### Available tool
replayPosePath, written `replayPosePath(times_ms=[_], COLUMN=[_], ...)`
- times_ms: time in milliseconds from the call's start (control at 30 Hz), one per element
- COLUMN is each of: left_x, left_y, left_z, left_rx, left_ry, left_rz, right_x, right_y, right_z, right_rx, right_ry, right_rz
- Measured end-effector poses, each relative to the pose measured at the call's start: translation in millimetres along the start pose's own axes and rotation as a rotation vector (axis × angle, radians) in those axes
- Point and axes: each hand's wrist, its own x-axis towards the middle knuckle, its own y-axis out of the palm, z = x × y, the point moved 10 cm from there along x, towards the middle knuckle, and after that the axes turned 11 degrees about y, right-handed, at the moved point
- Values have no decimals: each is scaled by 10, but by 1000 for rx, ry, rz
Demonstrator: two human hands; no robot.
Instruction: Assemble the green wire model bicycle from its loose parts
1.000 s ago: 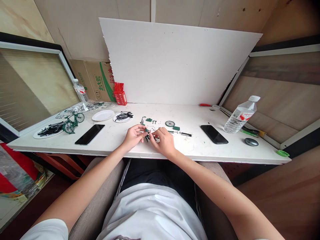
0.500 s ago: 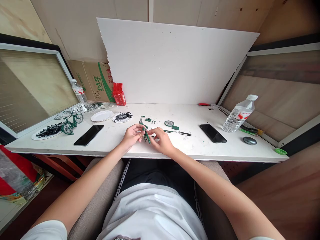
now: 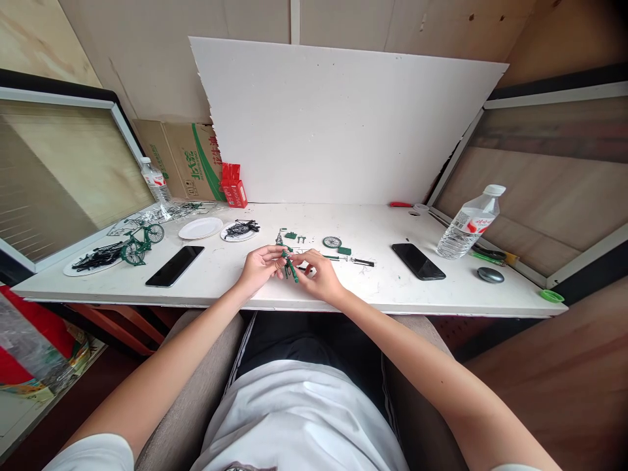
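Both my hands meet just above the near edge of the white table (image 3: pixel 294 297). My left hand (image 3: pixel 259 267) pinches a small green model bicycle frame (image 3: pixel 289 267) at its upper end. My right hand (image 3: pixel 320 278) is closed on the lower end of the same frame, fingers curled round it. Just beyond the hands lie loose green parts: a small wheel (image 3: pixel 332 242), a green block (image 3: pixel 344 250) and a thin black rod (image 3: pixel 364 262).
A finished green model bicycle (image 3: pixel 139 240) stands at the left by plates of black parts (image 3: pixel 93 259). Two black phones (image 3: pixel 175 265) (image 3: pixel 418 261) lie either side of me. A water bottle (image 3: pixel 468 223), a grey disc (image 3: pixel 490 275) and a green cap (image 3: pixel 551 296) are at the right.
The green frame has been turned and lifted slightly between my fingers; my hands stayed in nearly the same spot near the table edge.
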Motion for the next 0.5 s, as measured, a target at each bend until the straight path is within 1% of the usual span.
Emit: replayPosePath(times_ms=[167,233,367,500], left_x=[-3,0,12,21], left_y=[-9,-38,-132,-128], left_z=[-17,-23,-8,61], left_rx=[33,50,86,100], left_ry=[18,20,32,13], left_rz=[7,-17,-107,-108], right_x=[3,5,10,18], right_y=[-5,-16,-25,-19], right_z=[2,3,6,-34], right_rx=[28,46,55,20], right_ry=[23,32,48,74], right_rz=[20,16,6,-1])
